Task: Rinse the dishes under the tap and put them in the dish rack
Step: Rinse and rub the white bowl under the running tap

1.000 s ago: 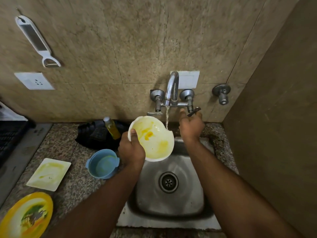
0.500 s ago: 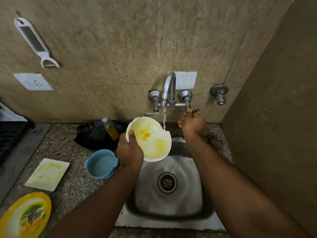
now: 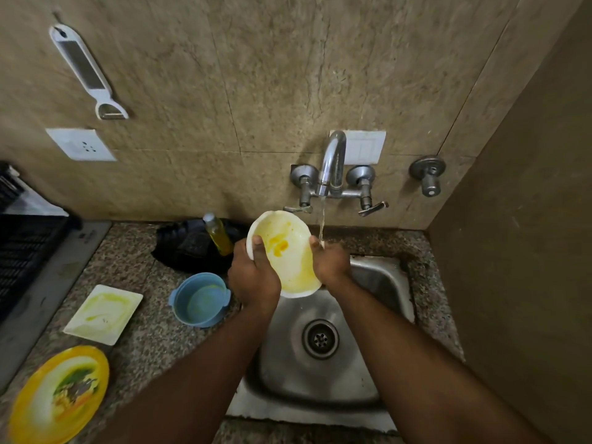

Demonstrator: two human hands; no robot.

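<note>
A white bowl [image 3: 288,254] smeared with yellow residue is held tilted over the steel sink [image 3: 368,277]. My left hand [image 3: 253,277] grips its left rim with the thumb inside. At the bowl's right rim is my right hand [image 3: 330,264], fingers curled round the edge. The tap [image 3: 333,161] runs a thin stream of water that falls just right of the bowl onto my right hand. The black dish rack [image 3: 22,248] sits at the far left edge.
On the granite counter left of the sink stand a blue bowl [image 3: 200,299], a soiled white square plate [image 3: 104,314] and a yellow plate [image 3: 59,394]. A soap bottle [image 3: 219,233] leans on a dark cloth [image 3: 189,245]. A side wall stands close on the right.
My right hand has left the tap's right lever and come down to the bowl's right rim. The water keeps running. The left hand still holds the bowl.
</note>
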